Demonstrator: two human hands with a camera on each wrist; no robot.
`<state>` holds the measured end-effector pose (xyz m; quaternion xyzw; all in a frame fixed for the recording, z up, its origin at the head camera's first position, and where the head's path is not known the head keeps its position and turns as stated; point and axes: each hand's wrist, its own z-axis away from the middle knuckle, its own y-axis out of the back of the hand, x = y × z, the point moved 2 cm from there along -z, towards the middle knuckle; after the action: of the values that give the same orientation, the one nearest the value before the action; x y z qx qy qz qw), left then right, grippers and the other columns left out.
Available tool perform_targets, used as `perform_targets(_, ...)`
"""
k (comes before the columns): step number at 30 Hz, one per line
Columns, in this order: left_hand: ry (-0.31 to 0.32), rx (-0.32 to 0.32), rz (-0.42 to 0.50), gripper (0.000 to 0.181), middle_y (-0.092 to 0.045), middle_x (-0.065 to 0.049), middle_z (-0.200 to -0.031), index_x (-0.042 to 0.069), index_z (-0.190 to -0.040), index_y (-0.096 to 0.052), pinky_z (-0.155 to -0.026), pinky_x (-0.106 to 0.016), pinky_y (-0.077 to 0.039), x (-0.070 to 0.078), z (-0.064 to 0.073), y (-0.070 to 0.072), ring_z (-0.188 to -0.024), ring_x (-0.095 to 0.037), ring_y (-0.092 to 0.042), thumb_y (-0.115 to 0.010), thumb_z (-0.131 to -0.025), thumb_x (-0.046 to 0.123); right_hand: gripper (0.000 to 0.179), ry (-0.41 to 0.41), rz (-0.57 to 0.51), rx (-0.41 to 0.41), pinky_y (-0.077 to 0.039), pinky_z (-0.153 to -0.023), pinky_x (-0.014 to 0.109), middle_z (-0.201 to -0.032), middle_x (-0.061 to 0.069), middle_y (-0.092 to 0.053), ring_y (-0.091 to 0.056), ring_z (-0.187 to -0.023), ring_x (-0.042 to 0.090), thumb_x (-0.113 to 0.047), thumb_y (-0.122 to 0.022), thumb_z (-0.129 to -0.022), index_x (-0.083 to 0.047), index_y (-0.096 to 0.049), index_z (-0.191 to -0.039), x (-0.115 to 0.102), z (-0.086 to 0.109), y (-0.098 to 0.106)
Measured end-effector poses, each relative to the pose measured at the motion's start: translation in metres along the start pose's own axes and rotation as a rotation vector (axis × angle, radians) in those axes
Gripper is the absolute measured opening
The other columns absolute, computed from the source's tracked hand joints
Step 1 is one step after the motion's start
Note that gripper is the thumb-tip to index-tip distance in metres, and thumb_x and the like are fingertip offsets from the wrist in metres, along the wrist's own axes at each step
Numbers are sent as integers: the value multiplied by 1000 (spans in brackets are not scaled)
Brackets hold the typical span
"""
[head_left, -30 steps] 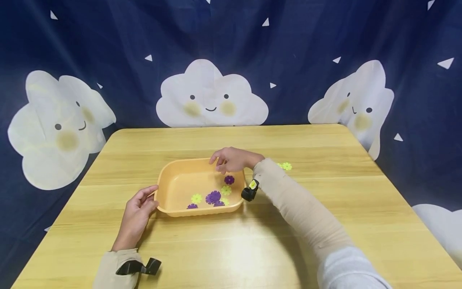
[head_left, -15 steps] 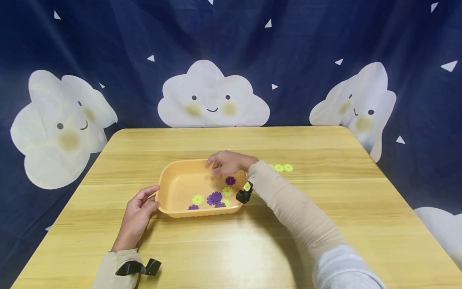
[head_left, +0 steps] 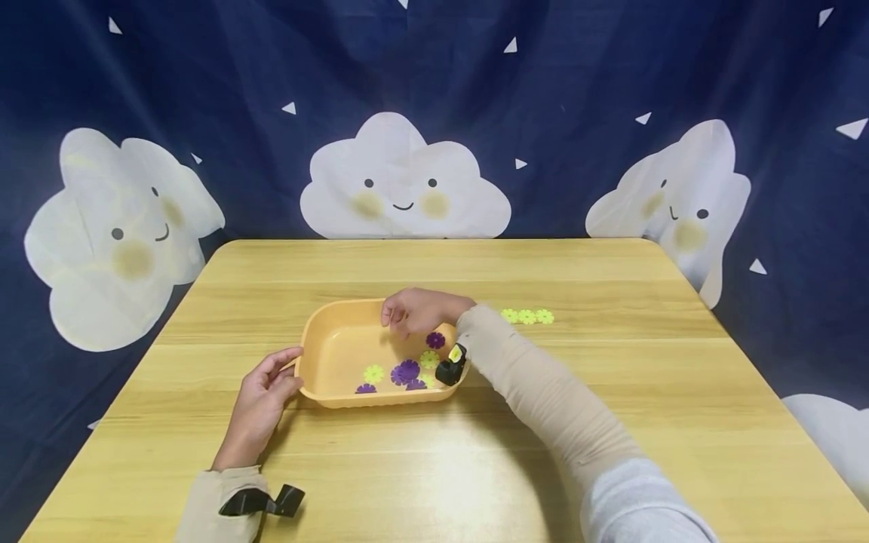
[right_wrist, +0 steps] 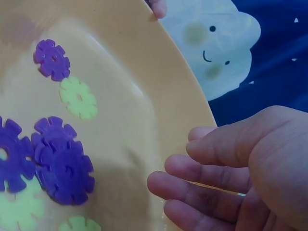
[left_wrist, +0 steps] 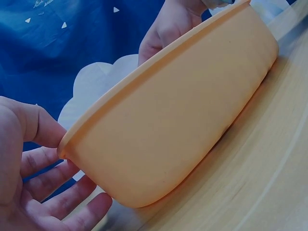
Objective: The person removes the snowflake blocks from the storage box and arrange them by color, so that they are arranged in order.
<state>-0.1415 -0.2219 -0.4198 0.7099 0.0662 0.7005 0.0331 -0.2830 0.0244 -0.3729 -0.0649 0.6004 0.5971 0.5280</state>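
An orange plastic basin [head_left: 339, 343] sits on the table, holding several flower-shaped plastic discs. A purple disc [head_left: 435, 341] and a yellow disc [head_left: 430, 360] lie toward its right side; an overlapping purple pile [right_wrist: 65, 166] shows in the right wrist view. My left hand [head_left: 261, 396] grips the basin's left rim, thumb on the rim [left_wrist: 61, 147] and fingers against the outer wall. Over the basin's far side, my right hand [head_left: 422, 311] hangs with loosely bent fingers; nothing shows between them in the right wrist view [right_wrist: 231, 173].
A row of yellow discs [head_left: 526, 317] lies on the wooden table [head_left: 597, 377], right of the basin and behind the right forearm. A dark blue curtain [head_left: 557, 75] with white clouds hangs behind the table. Black camera mounts [head_left: 451, 368] are strapped on both wrists.
My right hand has shifted a little left and lower over the basin. The yellow discs on the table, partly hidden before, now show more fully. My left hand keeps its grip on the rim.
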Motion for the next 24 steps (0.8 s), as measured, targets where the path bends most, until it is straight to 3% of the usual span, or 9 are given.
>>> perform_targets(15,-9,3,6,43,-44,-18,-135,-10,-133,-46,-83,-15,-49,-1,0,-1,-109,-6,-53,-51,-91,-8,28,37,39,-101,-48,-85,23,-107,9,-65,-59,-100,14,-1,-65,-90,-3,-62,-117,-4,-17,-17)
perform_targets(20,-6,0,0,43,-44,-15,-135,-9,-134,-46,-85,-15,-49,-3,-1,-1,-110,-8,-52,-51,-91,-8,30,17,40,-141,-46,-91,24,-105,5,-66,-59,-99,12,-1,-71,-86,-10,-68,-114,-1,-23,-19)
perform_targets(24,-4,6,-1,43,-45,-14,-133,-8,-134,-46,-84,-15,-50,-4,0,1,-110,-8,-52,-51,-91,-9,35,33,27,-191,-48,-89,23,-99,5,-67,-60,-94,12,4,-73,-81,-10,-69,-113,0,-31,-22)
